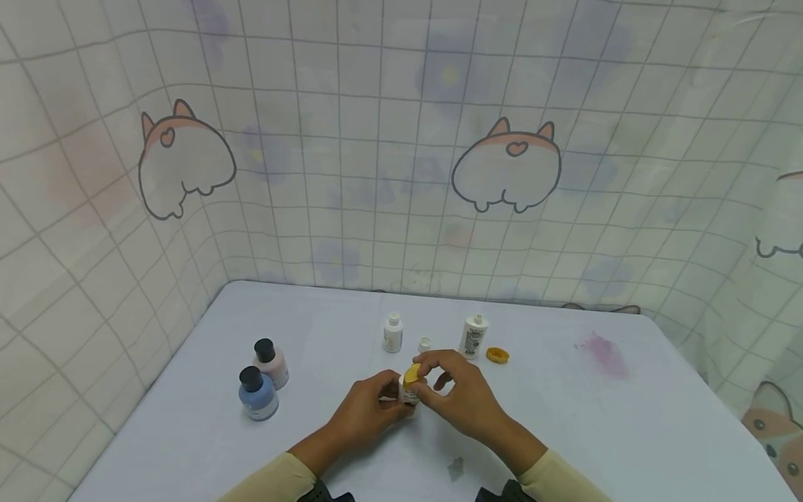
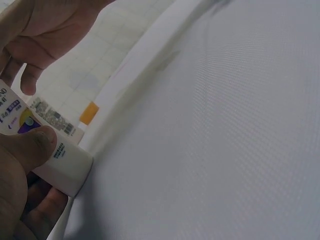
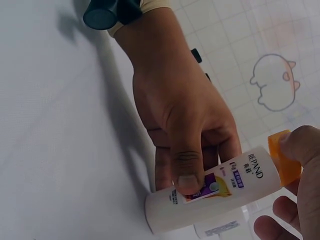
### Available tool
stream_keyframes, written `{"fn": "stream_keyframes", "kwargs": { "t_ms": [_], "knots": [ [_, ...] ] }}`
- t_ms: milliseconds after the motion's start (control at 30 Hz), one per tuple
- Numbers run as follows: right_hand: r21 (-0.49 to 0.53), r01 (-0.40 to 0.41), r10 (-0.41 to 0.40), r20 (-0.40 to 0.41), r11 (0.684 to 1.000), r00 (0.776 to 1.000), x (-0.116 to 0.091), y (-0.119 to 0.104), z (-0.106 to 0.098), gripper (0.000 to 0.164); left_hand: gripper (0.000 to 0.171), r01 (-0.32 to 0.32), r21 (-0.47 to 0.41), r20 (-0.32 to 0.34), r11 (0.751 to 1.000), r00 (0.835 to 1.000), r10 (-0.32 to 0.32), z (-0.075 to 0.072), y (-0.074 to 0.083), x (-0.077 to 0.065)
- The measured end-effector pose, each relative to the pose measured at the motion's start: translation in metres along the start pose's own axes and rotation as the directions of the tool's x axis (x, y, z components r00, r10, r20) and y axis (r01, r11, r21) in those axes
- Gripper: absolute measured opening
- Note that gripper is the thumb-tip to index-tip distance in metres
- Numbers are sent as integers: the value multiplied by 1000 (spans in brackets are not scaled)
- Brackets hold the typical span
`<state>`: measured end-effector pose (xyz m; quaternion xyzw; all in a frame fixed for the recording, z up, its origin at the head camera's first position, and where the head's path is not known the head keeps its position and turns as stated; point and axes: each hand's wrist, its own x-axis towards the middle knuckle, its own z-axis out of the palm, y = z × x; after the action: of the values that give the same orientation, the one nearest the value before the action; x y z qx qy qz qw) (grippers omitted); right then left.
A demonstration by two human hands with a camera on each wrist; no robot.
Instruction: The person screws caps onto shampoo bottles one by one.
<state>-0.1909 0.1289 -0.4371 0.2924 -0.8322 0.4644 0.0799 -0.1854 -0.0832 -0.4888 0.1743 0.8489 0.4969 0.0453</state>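
Found the white bottle [image 3: 222, 192] roughly upright at the middle of the table [image 1: 564, 432], gripped round its body by the left hand [image 1: 370, 408]. Observed the right hand [image 1: 461, 394] pinching the yellow cap [image 1: 411, 374] at its top. Noted a second white bottle [image 1: 473, 339] on the far side, a loose yellow ring-shaped piece [image 1: 498, 355] just right of it, and a blue bottle [image 1: 258, 403] to the left

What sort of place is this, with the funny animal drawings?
Probably a little work corner closed off by hanging cloth: patterned cloth hangs behind a white table, where the left hand holds a white bottle.
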Motion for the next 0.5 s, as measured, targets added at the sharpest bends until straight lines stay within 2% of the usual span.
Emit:
{"fn": "stream_keyframes", "kwargs": {
  "t_ms": [167,500],
  "knots": [
    [-4,-7,7,0,1000,1000,-1,-1,-1,26,35,1,-3,-7,1000,1000,-1,0,0,0],
    [-31,64,-63,32,997,997,-2,0,-3,36,40,0,26,-2,1000,1000,0,0,-1,0]
  ]
}}
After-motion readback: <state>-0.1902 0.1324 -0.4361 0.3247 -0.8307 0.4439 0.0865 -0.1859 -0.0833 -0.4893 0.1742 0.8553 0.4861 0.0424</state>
